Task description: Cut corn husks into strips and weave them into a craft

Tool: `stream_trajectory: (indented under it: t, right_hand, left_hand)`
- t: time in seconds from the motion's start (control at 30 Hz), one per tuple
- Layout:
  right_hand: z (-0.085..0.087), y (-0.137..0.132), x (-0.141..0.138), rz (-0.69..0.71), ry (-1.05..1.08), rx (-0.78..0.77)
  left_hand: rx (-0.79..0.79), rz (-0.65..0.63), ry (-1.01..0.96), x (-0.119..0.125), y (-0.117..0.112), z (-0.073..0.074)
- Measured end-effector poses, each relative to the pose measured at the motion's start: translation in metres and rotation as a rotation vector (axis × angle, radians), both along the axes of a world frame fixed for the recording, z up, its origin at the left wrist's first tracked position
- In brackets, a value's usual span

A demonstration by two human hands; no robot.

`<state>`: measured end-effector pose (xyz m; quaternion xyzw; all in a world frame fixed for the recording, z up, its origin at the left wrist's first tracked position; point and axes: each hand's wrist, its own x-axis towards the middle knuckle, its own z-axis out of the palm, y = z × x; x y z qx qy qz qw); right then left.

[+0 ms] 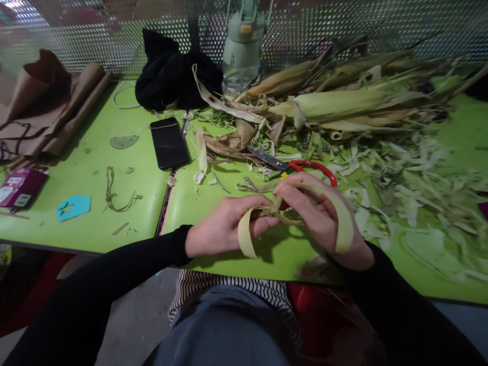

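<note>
the only vessel i can see is the pale green bottle-like container [244, 40] standing at the back against the perforated metal screen [381, 25]; its top is cut off by the frame and i cannot tell what is in it. next to it slumps a black cloth bundle [171, 71], and at far left lies folded brown paper [49, 107], part of it out of view.

my left hand [224, 226] is closed around one end of a pale yellow strip of dried corn husk [247, 236], thumb and fingers pinching it where the strip bunches into a twist. my right hand [316, 216] grips the other end, fingers curled over so the husk loops across its back and down past the wrist. the twist between my hands is small and partly hidden by my fingers, so i cannot make out how it is wound. both hands hover just above the near edge of the bright green table [95, 223], wrists in black sleeves.

just behind my right hand lie red-handled scissors [293, 165], blades pointing left. a black smartphone [169, 142] lies face up further left. unhusked corn ears [335, 101] are heaped at the back right, with shredded husk scraps [412, 188] spread below them. a blue card with a star cut-out [73, 207] sits near the left.
</note>
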<state>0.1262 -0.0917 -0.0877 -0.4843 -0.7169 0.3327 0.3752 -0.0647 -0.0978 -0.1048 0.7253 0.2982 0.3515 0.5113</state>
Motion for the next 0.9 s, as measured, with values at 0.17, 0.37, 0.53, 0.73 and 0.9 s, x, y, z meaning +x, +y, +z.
stream_trajectory:
  t: [0.17, 0.37, 0.53, 0.73, 0.9]
  right_hand:
    - [-0.006, -0.001, 0.000, 0.002, -0.106, 0.157]
    - [-0.019, -0.005, -0.004, -0.054, -0.089, 0.201]
    - [-0.016, -0.013, -0.008, -0.066, -0.005, 0.094]
    - [-0.012, -0.017, -0.009, -0.093, 0.075, 0.050]
    - [-0.010, -0.016, -0.010, -0.108, 0.115, 0.012]
  left_hand:
    - [-0.102, 0.094, -0.010, 0.000, 0.003, 0.003]
    - [-0.250, 0.163, -0.015, 0.003, 0.004, 0.003]
    - [-0.392, 0.206, -0.123, 0.003, 0.003, 0.007]
    - [-0.454, 0.309, -0.175, 0.004, 0.000, 0.016]
    - [-0.537, 0.213, -0.253, -0.002, 0.001, 0.011]
